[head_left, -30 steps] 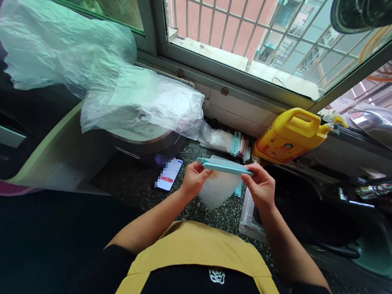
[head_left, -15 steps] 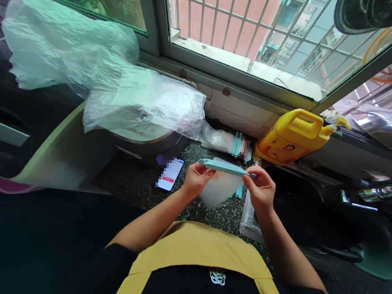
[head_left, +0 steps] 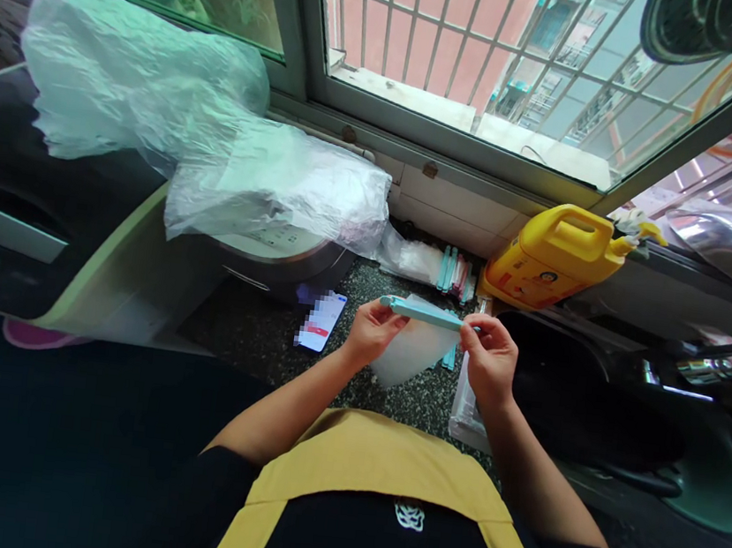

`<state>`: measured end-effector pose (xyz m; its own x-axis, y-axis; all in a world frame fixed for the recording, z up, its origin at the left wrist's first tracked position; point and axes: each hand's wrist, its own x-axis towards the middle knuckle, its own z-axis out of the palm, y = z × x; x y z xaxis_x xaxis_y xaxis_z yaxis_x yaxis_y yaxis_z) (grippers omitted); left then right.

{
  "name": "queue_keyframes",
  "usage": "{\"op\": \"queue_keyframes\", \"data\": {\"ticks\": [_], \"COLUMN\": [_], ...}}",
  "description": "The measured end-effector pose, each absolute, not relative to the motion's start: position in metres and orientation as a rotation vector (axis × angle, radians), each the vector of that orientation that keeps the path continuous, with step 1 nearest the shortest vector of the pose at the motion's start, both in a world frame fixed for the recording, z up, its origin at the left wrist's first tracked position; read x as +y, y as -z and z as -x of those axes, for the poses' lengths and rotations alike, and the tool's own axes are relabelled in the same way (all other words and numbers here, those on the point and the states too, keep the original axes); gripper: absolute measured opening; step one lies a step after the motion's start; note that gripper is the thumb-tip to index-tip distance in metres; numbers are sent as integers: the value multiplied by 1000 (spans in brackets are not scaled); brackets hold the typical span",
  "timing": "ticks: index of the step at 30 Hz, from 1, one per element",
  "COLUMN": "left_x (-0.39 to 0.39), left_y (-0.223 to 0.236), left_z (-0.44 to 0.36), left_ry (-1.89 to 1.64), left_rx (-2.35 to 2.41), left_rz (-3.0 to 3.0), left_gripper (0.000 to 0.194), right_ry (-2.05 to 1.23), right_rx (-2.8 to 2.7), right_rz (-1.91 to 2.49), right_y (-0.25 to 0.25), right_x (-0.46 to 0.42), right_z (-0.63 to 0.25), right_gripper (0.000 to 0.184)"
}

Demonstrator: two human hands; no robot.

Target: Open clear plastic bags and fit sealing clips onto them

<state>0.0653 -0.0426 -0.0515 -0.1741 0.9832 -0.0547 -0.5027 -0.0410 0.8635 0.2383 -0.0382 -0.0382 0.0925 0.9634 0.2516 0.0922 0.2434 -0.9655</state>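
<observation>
A light-blue bag clip [head_left: 426,313] is held level above the counter between my two hands. My left hand [head_left: 375,332] pinches its left end, thumb in front. At the other end, my right hand [head_left: 490,351] closes its thumb and fingers on the clip's tip. A translucent plastic bag [head_left: 406,354] hangs down from the clip, narrowing to a lower corner. Whether the clip is fully latched over the bag, I cannot tell. Behind the bag, more light-blue clips [head_left: 449,357] lie on the counter, partly hidden.
Beyond my hands lies a row of blue and pink clips [head_left: 453,271] beside a yellow jug [head_left: 551,257]. A phone [head_left: 323,322] rests left of my hands. Plastic sheeting [head_left: 271,178] covers a rounded appliance [head_left: 280,263]. A clear plastic box [head_left: 466,411] and a sink [head_left: 715,477] are at right.
The view has shifted slightly, so the surroundings sit further right. Both hands keep hold of the clip; its two strips, slightly apart before, now look closer together near my right hand.
</observation>
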Motion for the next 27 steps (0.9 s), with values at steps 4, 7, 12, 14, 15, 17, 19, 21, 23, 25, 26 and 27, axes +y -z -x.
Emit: {"op": "queue_keyframes", "data": {"ticks": [4,7,12,14,15,17,19,21,23,25,26,27], "left_x": [-42,-42,-44,-44,-44,-43,-42,-41,-40,-39,-39,-39], "left_y": [53,54,50,47,45,43,42,41,40,38,37,35], "left_z": [-64,-62,-61,-61,-62,-62,-63,-63,-62,-60,-58,-57], "left_ry": [-1527,-1518,-1502,-1500,-1507,-1530,-1549,-1558,-1563,-1559,-1553,-1542], "left_rx": [928,911,926,950,960,973,978,980,976,958,947,939], "left_rz": [-749,-776,-811,-810,-802,-785,-774,-767,-763,-777,-790,-804], "left_gripper": [36,33,37,39,40,42,42,40,39,39,39,40], "right_ry": [-939,-930,-917,-912,-909,-907,-910,-927,-953,-993,-1017,-1045], "right_rx": [-1251,-1228,-1208,-1207,-1209,-1215,-1230,-1259,-1300,-1343,-1366,-1393], "right_rz": [1151,1164,1190,1190,1185,1172,1159,1150,1136,1122,1120,1121], "right_y": [40,42,44,46,47,48,50,51,51,51,51,51], "right_x": [-39,-40,-43,-43,-43,-44,-44,-46,-47,-49,-49,-49], "right_z": [-236,-235,-233,-233,-233,-232,-233,-233,-235,-237,-239,-241], "right_gripper": [22,22,22,22,23,23,24,23,22,23,24,25]}}
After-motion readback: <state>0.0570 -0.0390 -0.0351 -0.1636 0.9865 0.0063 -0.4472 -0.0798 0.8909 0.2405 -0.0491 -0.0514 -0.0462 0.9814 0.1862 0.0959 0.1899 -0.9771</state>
